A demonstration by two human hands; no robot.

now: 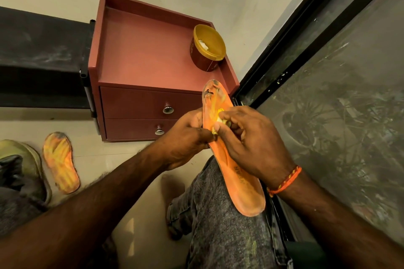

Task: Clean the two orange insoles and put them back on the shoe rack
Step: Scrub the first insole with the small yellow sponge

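The orange insole (235,172) in hand sits tilted over the person's right knee, toe end up toward the cabinet and heel end down toward the lap, so its dirty upper face is turned to the camera and to the working hand. The left hand (185,137) grips its left edge around the middle, thumb on top and fingers curled behind, which steadies the flexible piece against the rubbing pressure. The right hand (247,137) pinches a small yellowish wad, a cloth or sponge (220,117), between thumb and fingertips and presses it onto the forefoot, just below the dark grime at the toe (211,91); that soiled patch looks like the part left to clean. A braided orange thread band (286,181) circles the right wrist.

The second orange insole (61,162) lies flat on the floor to the left, apart from the hands, streaked yellow, beside a greenish shoe (26,159); whether it is cleaned I cannot tell. Neither is on the rack yet.

Within reach stands a small red-brown drawer cabinet (148,102); on its tray top an open yellow-lined tub (207,48) with something white inside probably holds the cleaning cream, kept close for re-dipping. A dark shelf, likely the shoe rack (41,57), runs left of the cabinet, and a grimy glass panel (338,94) runs along the right.
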